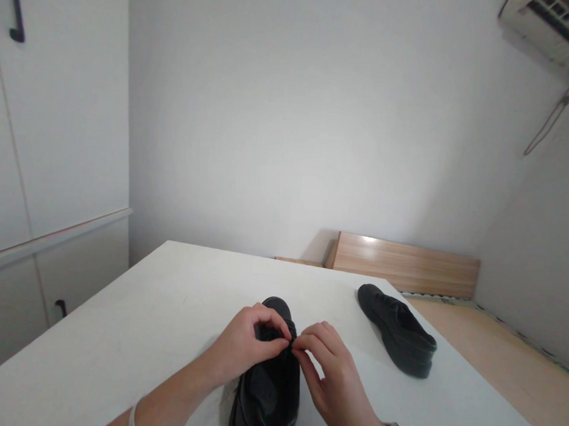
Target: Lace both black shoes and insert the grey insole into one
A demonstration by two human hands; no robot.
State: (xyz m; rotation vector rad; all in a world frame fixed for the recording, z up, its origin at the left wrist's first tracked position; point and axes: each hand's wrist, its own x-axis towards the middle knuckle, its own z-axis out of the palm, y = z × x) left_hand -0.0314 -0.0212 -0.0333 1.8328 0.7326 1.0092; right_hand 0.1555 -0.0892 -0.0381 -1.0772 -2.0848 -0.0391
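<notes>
A black lace-up shoe (268,398) stands on the white table in front of me, its toe pointing away and its opening towards me. Over its lacing, my left hand (252,336) is closed in a pinch, thumb and forefinger meeting on the black shoelace. Close beside it on the right, my right hand (328,363) also pinches at the lace, fingertips almost touching the left ones. The lace is dark against the dark shoe, so its exact path between the fingers is hard to make out. Farther right lies a second black shoe (397,329), untouched, its heel towards me.
The white table (173,302) reaches back towards a pale wall. Past its right edge are a wooden headboard (406,265) and a light-brown bed board (488,347). White cabinets (59,109) stand on the left. An air conditioner (556,30) hangs at upper right.
</notes>
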